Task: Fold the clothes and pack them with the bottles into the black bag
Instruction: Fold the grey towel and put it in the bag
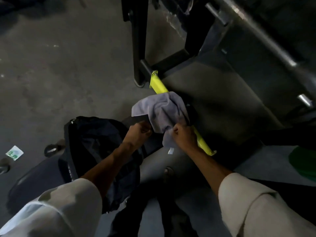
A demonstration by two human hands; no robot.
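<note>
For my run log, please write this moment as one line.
stage: folding | left hand: grips grey cloth | right hand: grips same cloth | black bag: open, cloth not inside

A yellow-green bar point(158, 84) slants from beyond the right fingers point(177, 130) to the near side of them, passing just behind. At its far end stands a black metal frame point(138, 48). A green-and-white wrapper point(14, 152) lies on the concrete floor point(51, 65), well left of the left fingers point(145, 130). A green thing point(304, 161) sits far to the right.
</note>
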